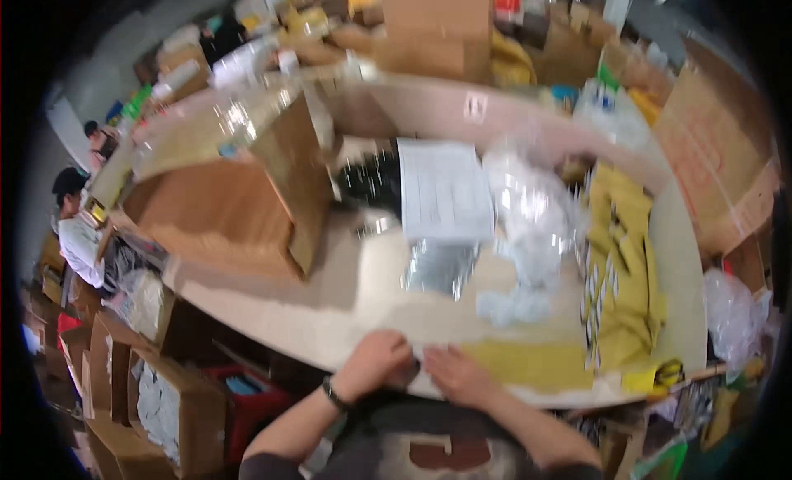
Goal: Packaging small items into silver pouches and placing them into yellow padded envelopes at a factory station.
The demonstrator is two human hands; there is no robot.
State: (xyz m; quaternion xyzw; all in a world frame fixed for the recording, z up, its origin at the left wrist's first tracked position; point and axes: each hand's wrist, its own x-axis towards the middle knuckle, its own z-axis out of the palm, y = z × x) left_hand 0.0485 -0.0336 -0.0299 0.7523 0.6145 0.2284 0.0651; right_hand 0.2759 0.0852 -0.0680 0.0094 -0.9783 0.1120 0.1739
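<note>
Counts, blurry pic so approx.: 2 hands at the near table edge, left hand (375,363) & right hand (458,374); 1 wristband (332,392); 1 white printed sheet (444,191); 1 big open cardboard box (247,195) on the table (346,315). 1 heap of yellow flat pcs (623,265), 1 clump of clear plastic bags (528,208), 2 other people at far left (78,232) (101,140). Floor cartons lower left: several, exact no. can't tell.

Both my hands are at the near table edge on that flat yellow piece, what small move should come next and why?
Probably slide the flat yellow piece a little further onto the pale table. The left hand and right hand meet at its left end, right at the table's near edge, so it looks easy to slip off. The picture is blurred, so whether either hand grips it cannot be told.
</note>
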